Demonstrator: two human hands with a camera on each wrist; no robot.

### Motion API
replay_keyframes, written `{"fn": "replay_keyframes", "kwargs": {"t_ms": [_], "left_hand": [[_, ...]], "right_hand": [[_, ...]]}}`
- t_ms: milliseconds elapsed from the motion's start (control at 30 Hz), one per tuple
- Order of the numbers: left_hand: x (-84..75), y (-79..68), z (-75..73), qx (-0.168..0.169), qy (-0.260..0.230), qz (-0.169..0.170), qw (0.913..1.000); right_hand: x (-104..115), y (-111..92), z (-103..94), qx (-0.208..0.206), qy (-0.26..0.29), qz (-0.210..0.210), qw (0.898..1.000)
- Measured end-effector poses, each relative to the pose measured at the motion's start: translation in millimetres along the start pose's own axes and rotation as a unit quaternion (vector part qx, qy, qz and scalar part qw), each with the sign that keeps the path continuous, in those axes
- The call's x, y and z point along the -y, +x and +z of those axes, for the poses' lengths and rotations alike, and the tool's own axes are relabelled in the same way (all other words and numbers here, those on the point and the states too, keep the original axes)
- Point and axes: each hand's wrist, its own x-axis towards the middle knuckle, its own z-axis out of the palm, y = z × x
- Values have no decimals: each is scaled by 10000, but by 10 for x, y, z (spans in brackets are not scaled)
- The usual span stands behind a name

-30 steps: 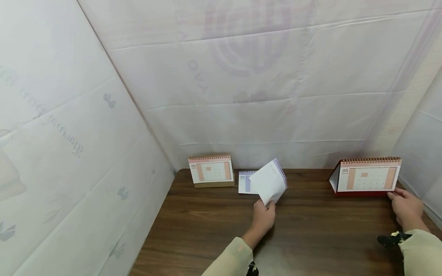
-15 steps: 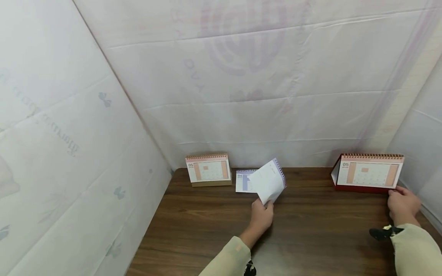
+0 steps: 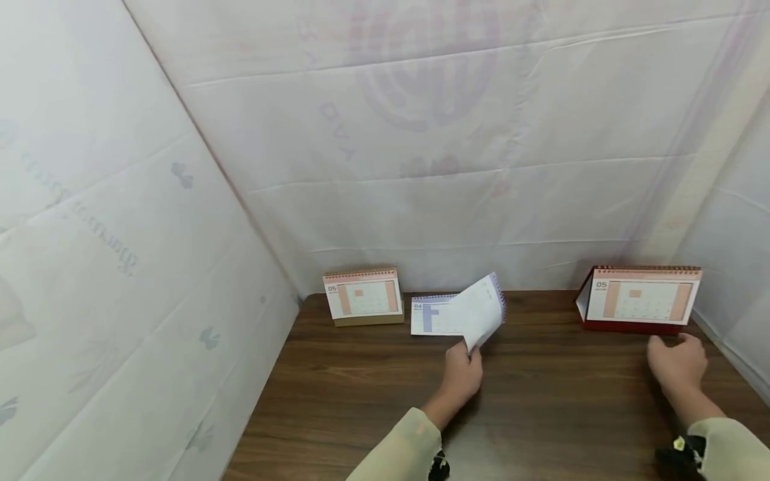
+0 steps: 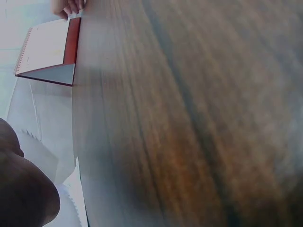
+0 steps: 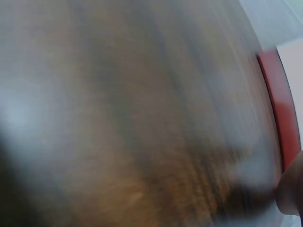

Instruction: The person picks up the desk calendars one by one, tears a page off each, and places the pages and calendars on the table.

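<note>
My left hand (image 3: 462, 375) pinches the lower corner of a lifted white page (image 3: 478, 312) of a purple desk calendar (image 3: 434, 323). That calendar sits low at the back of the table, spiral-bound and marked 04; the raised page hides its right part. At the right, a larger desk calendar (image 3: 644, 297) with a red base stands upright like a tent, showing 05. Just in front of its base is my right hand (image 3: 678, 367), fingers loosely bent and holding nothing. In the right wrist view, a digit (image 5: 289, 191) shows close by the red base (image 5: 280, 104); whether it touches, I cannot tell.
A third desk calendar (image 3: 363, 297) on a tan base, also showing 05, stands left of the purple one. Printed white sheeting (image 3: 397, 214) walls the wooden table (image 3: 337, 374) at the back and both sides.
My right hand has let go of the red-based calendar's lower right corner and moved left along its front. The page in my left hand has swung right, uncovering more of the purple calendar.
</note>
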Motion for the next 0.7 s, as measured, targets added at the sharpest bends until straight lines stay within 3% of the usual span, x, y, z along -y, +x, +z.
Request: {"fn": "replay_keyframes", "kwargs": {"t_ms": [100,233,333,433,533,600,700], "left_hand": [[-5,24,-9,40,257,167,9995],[-38,23,4,189,676,347,9969],[-87,-7,37,225,1079,512,9926],[-133,-34,90,201,1603,761,9839],[-169,-45,142,189,2417,1093,9640],[-185,-42,174,243,3016,1277,9445],[-211,-23,215,492,3826,1440,9113]], "right_hand": [[48,-121,91,325,-709,-888,9930],[153,-332,230,728,-1291,-2167,9649],[243,-531,372,957,-1318,-2925,9423],[357,-746,492,1460,-757,-3295,9297],[489,-948,567,2205,197,-3271,9187],[573,-1064,599,2668,754,-3063,9106],[680,-1193,637,3098,1106,-2595,9080]]}}
